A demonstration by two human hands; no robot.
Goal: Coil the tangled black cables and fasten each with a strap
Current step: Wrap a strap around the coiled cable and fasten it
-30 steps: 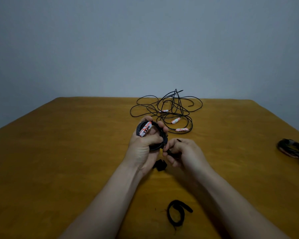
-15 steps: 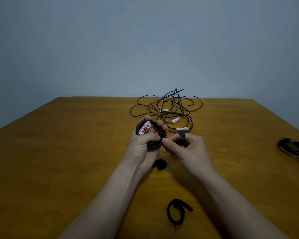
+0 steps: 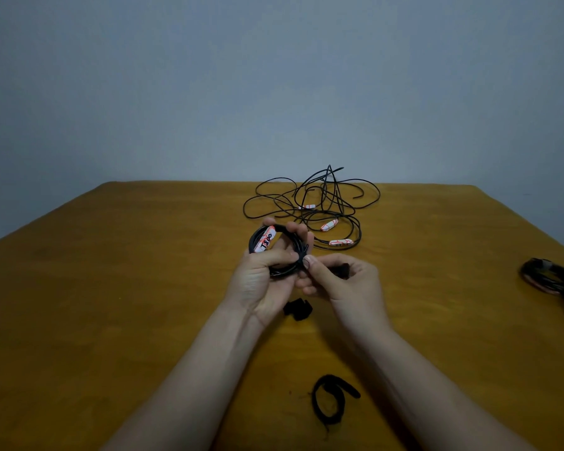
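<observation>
Now L hand: coil; R hand: strap

Bare wood stretched wide across the left of the brown wooden table, open to my left hand, which gripped the black coiled cable. Close behind my knuckles, the loose tangle of thin black cables barred the way ahead. My right hand pinched a black fabric strap. A small folded black strap lay under my wrists, a looped black strap between my forearms, and a dark coiled bundle near the right edge.
</observation>
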